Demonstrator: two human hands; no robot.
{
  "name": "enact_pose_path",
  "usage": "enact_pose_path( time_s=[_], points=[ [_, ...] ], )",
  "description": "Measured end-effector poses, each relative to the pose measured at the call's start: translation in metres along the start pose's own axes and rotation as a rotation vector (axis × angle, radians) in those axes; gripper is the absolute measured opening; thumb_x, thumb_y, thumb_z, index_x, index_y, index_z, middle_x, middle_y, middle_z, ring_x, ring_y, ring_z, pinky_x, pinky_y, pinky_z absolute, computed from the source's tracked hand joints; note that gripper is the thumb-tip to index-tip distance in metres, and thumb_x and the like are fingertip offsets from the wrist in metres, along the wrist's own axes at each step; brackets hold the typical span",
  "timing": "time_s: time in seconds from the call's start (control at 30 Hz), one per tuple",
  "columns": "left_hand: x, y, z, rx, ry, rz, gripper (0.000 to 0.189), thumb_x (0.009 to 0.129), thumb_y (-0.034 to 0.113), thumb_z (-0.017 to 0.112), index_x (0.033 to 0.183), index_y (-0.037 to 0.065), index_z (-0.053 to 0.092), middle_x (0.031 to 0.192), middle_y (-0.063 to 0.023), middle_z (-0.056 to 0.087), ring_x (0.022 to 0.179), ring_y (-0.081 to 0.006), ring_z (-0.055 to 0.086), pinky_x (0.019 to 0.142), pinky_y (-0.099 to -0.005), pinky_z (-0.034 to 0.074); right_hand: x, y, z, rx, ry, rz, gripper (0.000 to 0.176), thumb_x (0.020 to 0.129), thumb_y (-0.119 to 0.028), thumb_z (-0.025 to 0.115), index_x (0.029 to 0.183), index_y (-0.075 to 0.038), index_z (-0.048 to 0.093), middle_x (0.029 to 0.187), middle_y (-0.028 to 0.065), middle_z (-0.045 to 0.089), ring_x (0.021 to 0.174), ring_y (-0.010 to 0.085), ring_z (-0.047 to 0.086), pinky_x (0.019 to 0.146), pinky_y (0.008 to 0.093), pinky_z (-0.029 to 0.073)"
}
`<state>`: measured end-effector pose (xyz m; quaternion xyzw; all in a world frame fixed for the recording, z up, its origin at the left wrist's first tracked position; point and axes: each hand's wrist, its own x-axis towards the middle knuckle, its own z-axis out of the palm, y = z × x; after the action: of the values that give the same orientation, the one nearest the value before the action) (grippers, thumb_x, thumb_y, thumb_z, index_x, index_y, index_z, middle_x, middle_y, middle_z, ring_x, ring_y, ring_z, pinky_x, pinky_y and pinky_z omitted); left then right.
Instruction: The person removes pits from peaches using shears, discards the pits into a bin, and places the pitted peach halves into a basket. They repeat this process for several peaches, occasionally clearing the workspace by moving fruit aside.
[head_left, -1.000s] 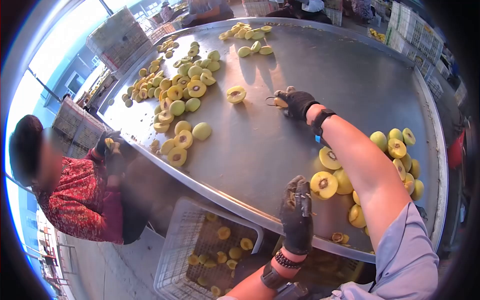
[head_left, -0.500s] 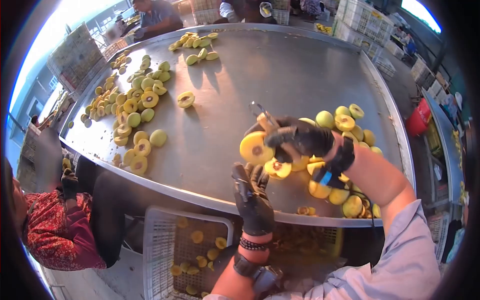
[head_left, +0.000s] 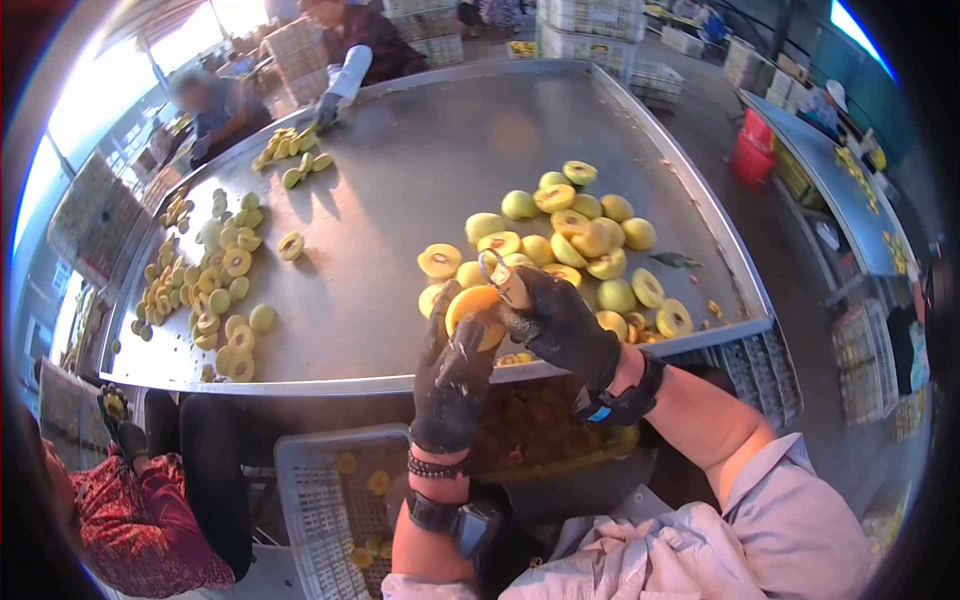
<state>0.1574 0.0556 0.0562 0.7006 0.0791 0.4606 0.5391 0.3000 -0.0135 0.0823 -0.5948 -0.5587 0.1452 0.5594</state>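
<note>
My left hand (head_left: 450,395), in a dark glove, holds a yellow peach half (head_left: 468,302) near the table's front edge. In my right hand (head_left: 568,330), also gloved, is a pitting tool with a wooden handle (head_left: 514,289) and a curved metal loop. The loop is right at the upper edge of the peach half. Just beyond my hands lies a pile of halved peaches (head_left: 593,236), some cut face up with the brown pit showing, others skin up.
The metal table (head_left: 400,160) has a raised rim. More peach halves (head_left: 212,285) lie at its left. A plastic crate (head_left: 292,470) with several peach pieces stands below the front edge. A person in red (head_left: 130,515) sits at left; another person's gloved hand (head_left: 328,110) reaches in at the far edge.
My left hand has gone from open and bare of fruit to holding a peach half. My right hand has brought the tool to it. The view has turned right; a far person now reaches over the table.
</note>
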Motion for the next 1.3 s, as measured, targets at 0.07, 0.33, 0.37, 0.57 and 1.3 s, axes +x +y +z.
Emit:
enact_pose_path(
  time_s=[0.07, 0.33, 0.37, 0.57, 1.3],
  points=[
    [0.001, 0.009, 0.012, -0.522, 0.023, -0.275, 0.040, 0.091, 0.007, 0.055, 0.130, 0.004, 0.044, 0.125, -0.0165, 0.052, 0.112, -0.0259, 0.055, 0.093, -0.0391, 0.049, -0.014, -0.018, -0.025, -0.223, -0.118, 0.039, 0.031, 0.083, -0.018, 0.067, 0.106, -0.001, 0.055, 0.087, 0.0213, 0.062, 0.079, 0.0373, 0.062, 0.067, 0.0386, 0.049],
    [-0.025, -0.013, 0.038, -0.029, -0.149, -0.449, 0.072, 0.083, 0.015, 0.067, 0.139, -0.002, 0.026, 0.116, -0.0181, 0.053, 0.088, -0.0227, 0.062, 0.071, -0.0282, 0.053, -0.081, -0.051, -0.085, 0.055, -0.151, 0.402, 0.033, 0.086, -0.021, 0.063, 0.111, -0.003, 0.052, 0.093, 0.0213, 0.062, 0.084, 0.0401, 0.060, 0.070, 0.0419, 0.049],
    [-0.035, -0.027, 0.038, 0.110, -0.141, -0.371, 0.077, 0.079, 0.013, 0.070, 0.139, -0.003, 0.024, 0.116, -0.0188, 0.053, 0.089, -0.0231, 0.062, 0.072, -0.0286, 0.053, -0.090, -0.052, -0.079, -0.125, -0.108, 0.240, 0.031, 0.085, -0.020, 0.063, 0.110, -0.003, 0.053, 0.093, 0.0208, 0.062, 0.083, 0.0390, 0.061, 0.069, 0.0419, 0.049],
    [-0.061, 0.006, 0.058, 0.674, -0.094, 0.034, 0.070, 0.083, 0.020, 0.069, 0.134, -0.007, 0.031, 0.118, -0.0189, 0.053, 0.099, -0.0224, 0.058, 0.080, -0.0329, 0.051, -0.129, -0.037, -0.053, -0.542, -0.013, -0.111, 0.024, 0.084, -0.023, 0.063, 0.104, -0.009, 0.058, 0.090, 0.0173, 0.063, 0.079, 0.0337, 0.063, 0.068, 0.0417, 0.050],
    [-0.105, -0.003, 0.083, 0.373, 0.207, -0.324, 0.042, 0.102, 0.026, 0.036, 0.126, -0.006, 0.045, 0.116, -0.0145, 0.055, 0.104, -0.0209, 0.054, 0.093, -0.0317, 0.042, -0.171, 0.014, -0.043, -0.268, -0.248, 0.022, 0.028, 0.080, -0.017, 0.063, 0.099, 0.001, 0.051, 0.078, 0.0231, 0.061, 0.074, 0.0413, 0.061, 0.064, 0.0475, 0.048]
  ],
)
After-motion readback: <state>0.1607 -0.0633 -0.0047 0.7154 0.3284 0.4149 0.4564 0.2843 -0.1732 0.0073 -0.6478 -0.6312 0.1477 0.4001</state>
